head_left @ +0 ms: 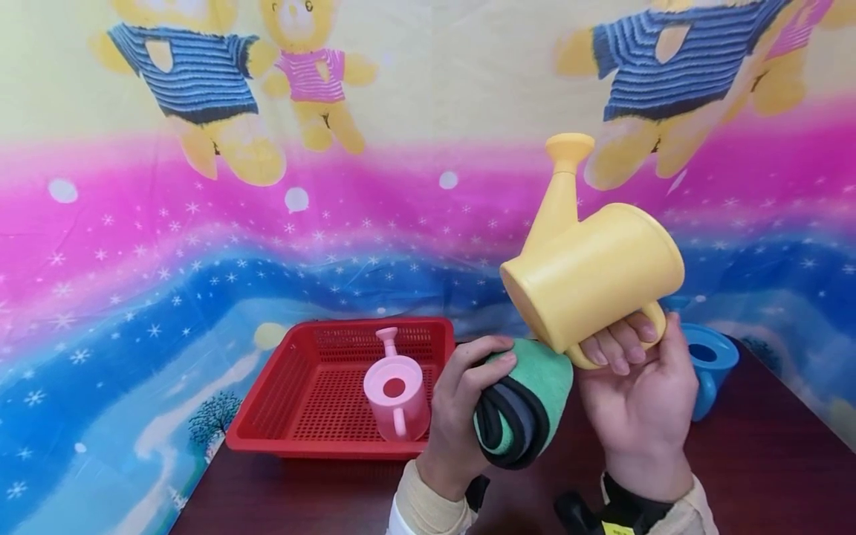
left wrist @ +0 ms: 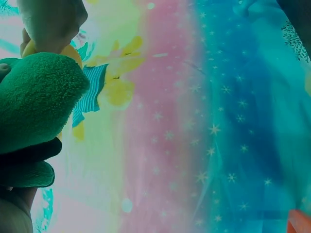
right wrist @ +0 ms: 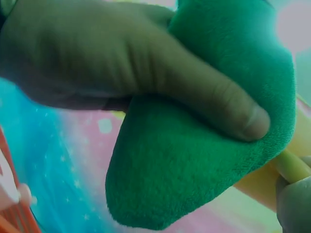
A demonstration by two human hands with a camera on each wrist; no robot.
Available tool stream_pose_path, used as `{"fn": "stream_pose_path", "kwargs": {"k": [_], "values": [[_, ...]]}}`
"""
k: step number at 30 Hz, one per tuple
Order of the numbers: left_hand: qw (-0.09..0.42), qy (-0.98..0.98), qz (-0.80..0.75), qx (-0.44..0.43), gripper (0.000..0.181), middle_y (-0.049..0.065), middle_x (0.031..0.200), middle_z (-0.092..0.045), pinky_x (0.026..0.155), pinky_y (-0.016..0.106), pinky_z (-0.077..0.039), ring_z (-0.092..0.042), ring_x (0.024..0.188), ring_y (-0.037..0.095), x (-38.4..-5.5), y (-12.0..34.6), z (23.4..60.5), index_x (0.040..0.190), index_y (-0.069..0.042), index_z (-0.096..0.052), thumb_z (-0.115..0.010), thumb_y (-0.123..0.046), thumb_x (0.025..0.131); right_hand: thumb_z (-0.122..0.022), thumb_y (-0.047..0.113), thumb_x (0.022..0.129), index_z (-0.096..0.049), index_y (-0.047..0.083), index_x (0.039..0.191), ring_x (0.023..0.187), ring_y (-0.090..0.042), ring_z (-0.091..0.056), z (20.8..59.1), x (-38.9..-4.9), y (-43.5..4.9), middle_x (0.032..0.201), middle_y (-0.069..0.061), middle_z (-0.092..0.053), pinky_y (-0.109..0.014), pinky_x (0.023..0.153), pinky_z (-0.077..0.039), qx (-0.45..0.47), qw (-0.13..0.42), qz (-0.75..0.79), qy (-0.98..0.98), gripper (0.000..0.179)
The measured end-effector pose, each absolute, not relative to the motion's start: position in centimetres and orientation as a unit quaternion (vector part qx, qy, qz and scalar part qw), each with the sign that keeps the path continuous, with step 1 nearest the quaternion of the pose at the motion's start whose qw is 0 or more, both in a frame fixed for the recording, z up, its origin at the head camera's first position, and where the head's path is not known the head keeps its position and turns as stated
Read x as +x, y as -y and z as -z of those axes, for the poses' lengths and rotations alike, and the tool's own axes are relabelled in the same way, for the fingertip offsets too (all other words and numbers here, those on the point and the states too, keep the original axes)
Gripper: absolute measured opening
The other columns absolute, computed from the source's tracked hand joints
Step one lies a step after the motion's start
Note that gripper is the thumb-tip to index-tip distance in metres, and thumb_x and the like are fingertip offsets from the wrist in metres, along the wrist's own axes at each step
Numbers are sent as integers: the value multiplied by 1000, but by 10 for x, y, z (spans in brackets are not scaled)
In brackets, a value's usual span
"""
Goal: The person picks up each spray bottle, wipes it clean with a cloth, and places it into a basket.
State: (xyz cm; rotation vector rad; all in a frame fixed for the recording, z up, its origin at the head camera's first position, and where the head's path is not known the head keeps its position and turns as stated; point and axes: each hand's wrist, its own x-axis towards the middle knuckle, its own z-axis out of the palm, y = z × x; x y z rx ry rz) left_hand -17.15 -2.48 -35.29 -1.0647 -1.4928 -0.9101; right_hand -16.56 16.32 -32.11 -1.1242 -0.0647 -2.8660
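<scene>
A yellow watering can (head_left: 595,267) is held up in the air, tipped so its base faces left and its spout points upward. My right hand (head_left: 642,409) grips its handle from below, fingers curled through the loop. In my left hand (head_left: 458,416) is a folded green cloth (head_left: 542,371) with dark edging, overlapping the can's lower base edge in the head view. The right wrist view shows the left hand (right wrist: 121,58) with its thumb pressed along the cloth (right wrist: 160,179). Fuzzy green cloth (left wrist: 39,97) also fills the left side of the left wrist view.
A red plastic basket (head_left: 287,446) stands on the dark table (head_left: 769,461) at the left, with a pink watering can (head_left: 414,409) in its right part. A blue watering can (head_left: 718,357) stands behind the right hand. A printed bear curtain (head_left: 428,223) hangs behind the table.
</scene>
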Motion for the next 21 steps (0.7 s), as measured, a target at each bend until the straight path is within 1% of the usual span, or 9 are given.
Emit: {"fn": "stream_pose_path", "kwargs": {"k": [5,8,11,13,19,21], "values": [[517,622,386,-443,48,21,129,-62,102,35,-61,-68,118,31,-172,25,354,130,-2,-56,-81,-17,91,-28,41,116,-44,-1,96,68,-26,-34,323,-166,-169,79,-9,-35,-45,78,-42,-365,82,925,63,49],[510,628,394,-436,55,21,130,-62,102,35,-61,-66,119,31,-171,24,354,130,-1,-56,-85,-16,86,-28,40,117,-44,-2,97,68,-26,-33,325,-167,-171,79,-9,-34,-44,77,-38,-357,105,924,87,49],[504,633,401,-430,63,20,131,-62,102,35,-61,-65,121,31,-172,24,356,130,0,-56,-89,-14,79,-31,40,116,-44,-2,97,68,-26,-32,326,-168,-172,78,-8,-33,-43,76,-35,-344,113,927,101,48],[501,634,406,-426,65,20,131,-62,102,36,-61,-65,121,31,-172,24,356,130,1,-56,-90,-14,76,-33,39,116,-44,-2,97,68,-25,-31,326,-168,-173,79,-8,-33,-43,76,-36,-340,117,927,107,46],[492,638,424,-414,71,21,131,-61,102,37,-61,-64,122,31,-172,24,357,131,2,-56,-92,-12,72,-30,38,117,-44,-3,98,67,-23,-29,326,-169,-177,78,-6,-31,-43,76,-36,-349,126,923,106,47],[490,640,431,-407,70,21,132,-61,101,38,-61,-64,122,32,-173,24,357,132,3,-56,-91,-13,73,-29,38,117,-44,-3,97,67,-21,-27,326,-168,-178,77,-5,-30,-41,74,-34,-355,126,921,100,48]]}}
